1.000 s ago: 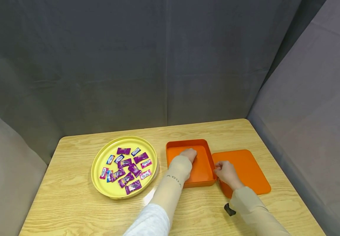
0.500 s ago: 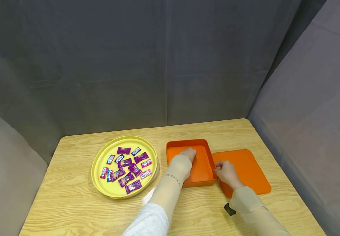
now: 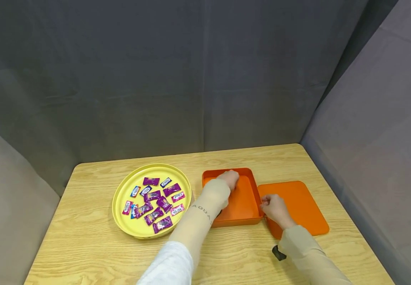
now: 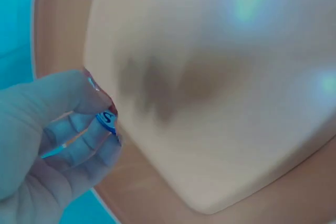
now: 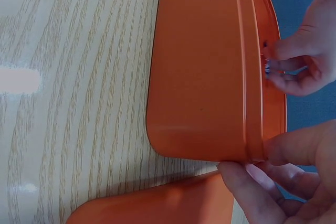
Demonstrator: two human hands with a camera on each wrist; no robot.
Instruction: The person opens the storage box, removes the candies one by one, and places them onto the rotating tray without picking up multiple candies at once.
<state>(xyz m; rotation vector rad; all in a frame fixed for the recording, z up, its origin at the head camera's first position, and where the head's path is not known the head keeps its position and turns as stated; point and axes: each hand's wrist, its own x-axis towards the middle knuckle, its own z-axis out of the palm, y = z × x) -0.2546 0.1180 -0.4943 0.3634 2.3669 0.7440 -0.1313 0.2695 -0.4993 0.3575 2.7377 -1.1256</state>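
Note:
Over the orange rectangular box (image 3: 239, 206), my left hand (image 3: 229, 179) reaches inside its walls, toward the far side. In the left wrist view, thumb and fingers pinch a small wrapped candy (image 4: 108, 120) with blue and red on its wrapper; the fingers partly cover it. The candy is hidden in the head view. My right hand (image 3: 276, 209) grips the box's near right corner. As the right wrist view shows, its thumb lies over the rim (image 5: 254, 103) and its fingers are at the outer wall.
A round yellow tray (image 3: 121, 221) on the left bears several purple-wrapped candies (image 3: 162, 224) and smaller blue and pink ones (image 3: 178, 196). Right of the box lies a flat orange lid (image 3: 303, 206), partly under my right hand. Grey curtains (image 3: 205, 79) enclose the wooden table (image 3: 80, 253).
My left hand has shifted a little farther back and up over the box, and its forearm has swung slightly left. The right hand stays at the box corner.

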